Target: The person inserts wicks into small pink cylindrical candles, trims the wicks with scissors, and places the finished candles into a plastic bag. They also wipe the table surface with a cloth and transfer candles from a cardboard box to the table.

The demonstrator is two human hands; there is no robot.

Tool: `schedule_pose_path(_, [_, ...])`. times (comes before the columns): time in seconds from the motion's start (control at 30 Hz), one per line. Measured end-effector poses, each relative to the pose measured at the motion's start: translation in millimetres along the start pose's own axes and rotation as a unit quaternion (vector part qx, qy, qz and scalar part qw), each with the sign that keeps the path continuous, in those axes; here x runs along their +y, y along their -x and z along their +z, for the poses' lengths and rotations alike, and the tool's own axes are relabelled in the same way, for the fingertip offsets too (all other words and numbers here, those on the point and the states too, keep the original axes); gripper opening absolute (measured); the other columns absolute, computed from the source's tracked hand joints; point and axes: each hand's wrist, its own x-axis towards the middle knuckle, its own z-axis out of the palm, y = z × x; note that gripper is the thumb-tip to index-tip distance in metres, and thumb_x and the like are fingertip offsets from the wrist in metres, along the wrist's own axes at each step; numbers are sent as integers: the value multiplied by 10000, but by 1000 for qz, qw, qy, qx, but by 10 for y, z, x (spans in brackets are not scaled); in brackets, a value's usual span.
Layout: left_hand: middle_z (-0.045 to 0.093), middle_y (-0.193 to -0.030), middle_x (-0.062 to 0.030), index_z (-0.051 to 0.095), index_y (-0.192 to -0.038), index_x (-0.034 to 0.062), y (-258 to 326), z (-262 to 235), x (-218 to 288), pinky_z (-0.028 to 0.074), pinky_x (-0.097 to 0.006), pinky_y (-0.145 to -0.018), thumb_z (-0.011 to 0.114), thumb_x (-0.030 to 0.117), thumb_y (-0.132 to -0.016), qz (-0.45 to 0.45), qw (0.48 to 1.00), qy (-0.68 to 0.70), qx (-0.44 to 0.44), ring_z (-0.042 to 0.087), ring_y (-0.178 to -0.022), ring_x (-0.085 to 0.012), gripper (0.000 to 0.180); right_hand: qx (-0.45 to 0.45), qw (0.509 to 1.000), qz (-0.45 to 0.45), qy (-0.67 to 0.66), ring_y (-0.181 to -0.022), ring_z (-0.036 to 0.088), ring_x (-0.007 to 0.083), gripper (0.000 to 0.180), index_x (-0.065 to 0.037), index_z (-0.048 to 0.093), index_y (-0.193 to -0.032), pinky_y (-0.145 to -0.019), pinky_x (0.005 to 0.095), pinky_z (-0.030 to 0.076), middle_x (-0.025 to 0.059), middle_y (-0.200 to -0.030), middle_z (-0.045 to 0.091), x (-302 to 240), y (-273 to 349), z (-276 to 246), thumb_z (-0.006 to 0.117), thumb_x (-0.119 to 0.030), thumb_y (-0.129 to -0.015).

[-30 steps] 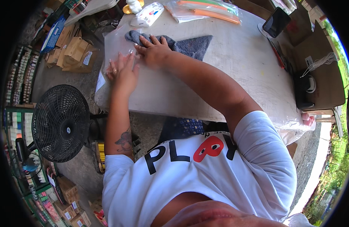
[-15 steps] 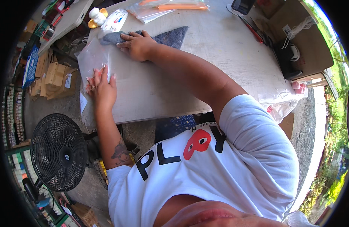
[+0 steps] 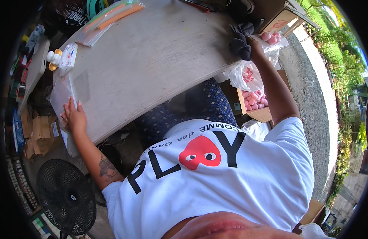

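Note:
My right hand (image 3: 256,48) is closed around a bunched dark grey cloth (image 3: 242,42) at the right end of the pale table (image 3: 152,51). Its fingers are partly hidden by the cloth. On the table's left edge, my left hand (image 3: 75,116) lies with fingers apart over a clear plastic bag (image 3: 64,92). Just beyond that bag are a white packet (image 3: 68,59) with coloured print and a small white-and-yellow object (image 3: 53,59).
Orange strips (image 3: 112,18) lie in clear plastic at the far left. Near my right hand are a cardboard box (image 3: 280,20), a white plastic bag (image 3: 244,75) and a carton of pink pieces (image 3: 254,99). A black fan (image 3: 66,197) stands at lower left.
My right hand has carried the grey cloth from the table's far left to its right end, bunching it up. My left hand stays on the plastic bag. The view has turned rightward.

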Motion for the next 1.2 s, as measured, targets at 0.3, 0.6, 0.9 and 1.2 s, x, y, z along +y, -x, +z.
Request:
schedule_pose_path(0.3, [137,-1575,-44,273,-1460,378,117,-340,114,123,-715,-1035,474,509,-917,-51,996,-28,65,104,-1429,-401,593,0,968,-58,-243,-779,632,122,453,-99,572,-1284,-726,258,503,87,-1119,664,-1078,390,-347,432,27,-872])
schedule_pose_path(0.6, [137,-1571,-89,291,-1467,306,692,-185,569,120,-713,-1030,577,452,-886,92,979,124,137,81,-1430,-402,664,-181,967,-178,10,-1307,379,299,472,-248,523,-1325,-1027,634,176,61,-1310,548,-1822,310,619,343,-499,-968])
schedule_pose_path(0.9, [214,-1542,-124,376,-1423,222,769,-203,631,134,-643,-1074,623,390,-870,161,953,162,198,143,-1414,-411,629,135,986,36,93,-1013,600,337,249,-100,641,-1066,-896,429,446,130,-1016,665,620,470,37,471,-142,-889])
schedule_pose_path(1.2, [515,-1344,-178,609,-1125,11,1023,-1428,2257,284,-435,-1093,512,282,-976,470,622,615,-118,396,-1324,-312,324,99,909,-60,-401,-994,596,176,363,-11,551,-1248,-895,276,466,89,-1140,626,-1055,636,-1363,612,-160,-923])
